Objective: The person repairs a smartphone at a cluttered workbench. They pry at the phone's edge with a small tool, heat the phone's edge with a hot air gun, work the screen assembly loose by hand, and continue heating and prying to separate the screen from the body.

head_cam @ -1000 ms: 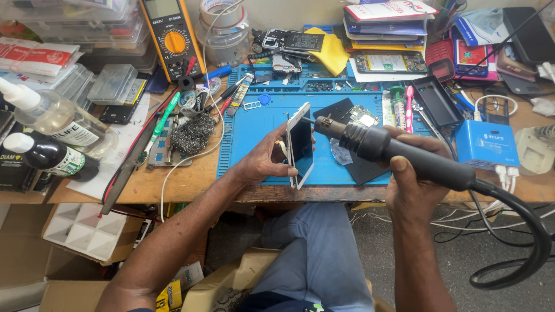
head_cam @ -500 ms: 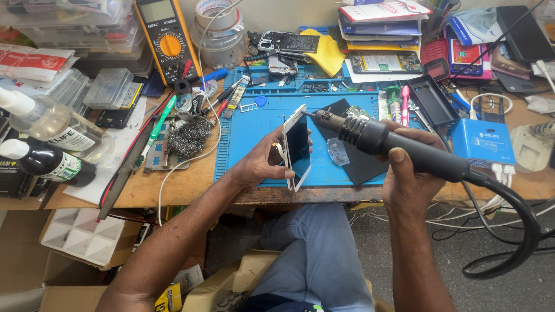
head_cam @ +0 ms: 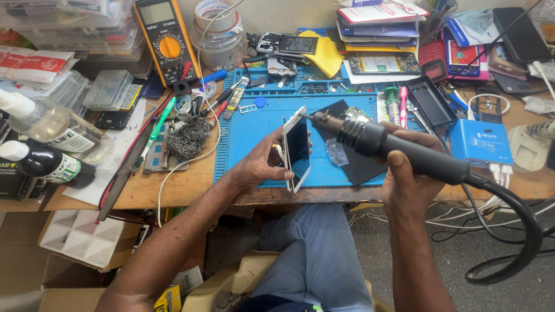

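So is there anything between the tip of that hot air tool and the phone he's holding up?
Nothing visible: the hot air tool in the right hand points its nozzle at the top edge of the phone, held by the left hand.

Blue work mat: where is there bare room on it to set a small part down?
The blue work mat is bare between the steel wool and the left hand holding the phone. Its far edge, with trays of small parts, is crowded; right of the phone, black pads cover it.

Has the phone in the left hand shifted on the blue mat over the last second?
No. The phone remains propped on edge in the left hand, over the same part of the blue mat.
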Demonstrator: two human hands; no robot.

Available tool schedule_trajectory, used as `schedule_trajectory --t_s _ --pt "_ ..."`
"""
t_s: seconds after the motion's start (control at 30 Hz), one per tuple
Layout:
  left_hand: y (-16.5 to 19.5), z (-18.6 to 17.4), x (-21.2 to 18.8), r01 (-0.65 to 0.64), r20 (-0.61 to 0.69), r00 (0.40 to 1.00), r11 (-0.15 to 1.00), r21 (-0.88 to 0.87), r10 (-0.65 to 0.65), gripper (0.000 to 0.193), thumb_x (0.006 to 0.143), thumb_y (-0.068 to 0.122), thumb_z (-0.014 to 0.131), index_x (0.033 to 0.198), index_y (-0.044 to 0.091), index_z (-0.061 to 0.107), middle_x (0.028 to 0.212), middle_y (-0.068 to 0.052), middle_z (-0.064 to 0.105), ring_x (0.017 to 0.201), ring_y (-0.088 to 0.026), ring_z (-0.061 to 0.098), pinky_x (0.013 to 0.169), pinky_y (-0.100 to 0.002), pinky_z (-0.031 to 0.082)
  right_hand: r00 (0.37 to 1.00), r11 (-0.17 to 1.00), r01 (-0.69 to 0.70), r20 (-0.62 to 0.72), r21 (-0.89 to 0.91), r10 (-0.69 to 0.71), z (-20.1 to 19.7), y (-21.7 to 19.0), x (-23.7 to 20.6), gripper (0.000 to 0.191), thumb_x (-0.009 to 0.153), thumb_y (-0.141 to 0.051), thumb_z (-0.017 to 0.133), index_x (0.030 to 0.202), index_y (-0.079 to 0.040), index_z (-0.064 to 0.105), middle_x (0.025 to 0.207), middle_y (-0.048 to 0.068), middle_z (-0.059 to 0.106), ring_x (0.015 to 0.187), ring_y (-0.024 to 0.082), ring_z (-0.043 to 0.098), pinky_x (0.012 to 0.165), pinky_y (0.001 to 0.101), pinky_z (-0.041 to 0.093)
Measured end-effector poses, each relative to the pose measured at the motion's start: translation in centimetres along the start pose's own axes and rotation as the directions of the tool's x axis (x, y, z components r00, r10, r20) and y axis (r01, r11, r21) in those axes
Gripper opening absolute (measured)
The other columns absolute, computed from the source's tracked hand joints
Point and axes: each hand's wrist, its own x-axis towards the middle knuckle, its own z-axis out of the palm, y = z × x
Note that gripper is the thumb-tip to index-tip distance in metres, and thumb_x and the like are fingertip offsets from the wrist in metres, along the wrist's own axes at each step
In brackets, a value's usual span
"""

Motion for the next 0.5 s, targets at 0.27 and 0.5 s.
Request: schedule_trajectory --t_s 0.27,0.5 --pt "0.58 0.44 -0.04 -0.005 -0.008 1.000 1.000 -0.022 0.004 0.103 0.068 0.025 0.087 0.156 0.000 0.038 0.139 -0.015 0.057 0.136 -0.027 0.056 0.122 -0.046 0.044 1.000 1.000 -0.005 -0.010 0.006 0.005 -0.69 1.04 0.79 0.040 0.097 -0.022 0.086 0.124 -0.002 0.063 0.122 0.022 0.071 0.100 0.019 0.070 0.081 0.0297 0.060" --pt "-0.38 0.23 -0.47 0.031 -0.038 0.999 0.998 -0.056 -0.033 0.105 0.067 0.030 0.090 0.154 0.001 0.039 0.137 -0.012 0.057 0.131 -0.025 0.057 0.114 -0.042 0.048 0.991 0.993 -0.101 -0.093 -0.065 0.095 -1.06 0.59 0.12 0.035 0.093 -0.012 0.081 0.121 -0.003 0.063 0.129 0.021 0.068 0.112 0.024 0.069 0.089 0.0373 0.064"
